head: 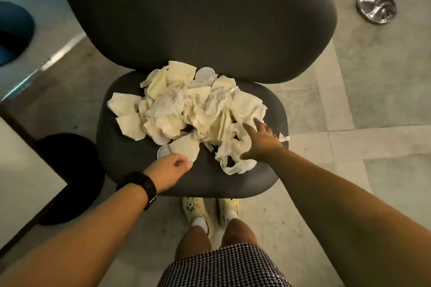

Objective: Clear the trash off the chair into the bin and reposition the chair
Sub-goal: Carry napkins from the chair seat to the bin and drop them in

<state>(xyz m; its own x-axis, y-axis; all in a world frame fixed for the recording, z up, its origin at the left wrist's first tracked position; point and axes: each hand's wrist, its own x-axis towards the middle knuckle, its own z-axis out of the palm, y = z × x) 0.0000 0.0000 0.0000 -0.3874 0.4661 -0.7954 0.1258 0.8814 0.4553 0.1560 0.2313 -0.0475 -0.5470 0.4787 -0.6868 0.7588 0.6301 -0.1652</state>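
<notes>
Trash (186, 109) light, soft, crumpled, loose | right hand (261, 141) spread flat on it | left hand (171, 170) loosely curled, holding nothing, beside pile | scoop from pile edges

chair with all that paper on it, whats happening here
A person stands at the front edge of a dark chair whose seat is heaped with crumpled napkins and paper scraps, plus a few small white plastic lids. The right hand is spread flat on the right side of the heap. The left hand, with a dark watch on its wrist, is loosely curled at the near edge and seems to hold nothing. Nothing looks lifted yet.
</notes>
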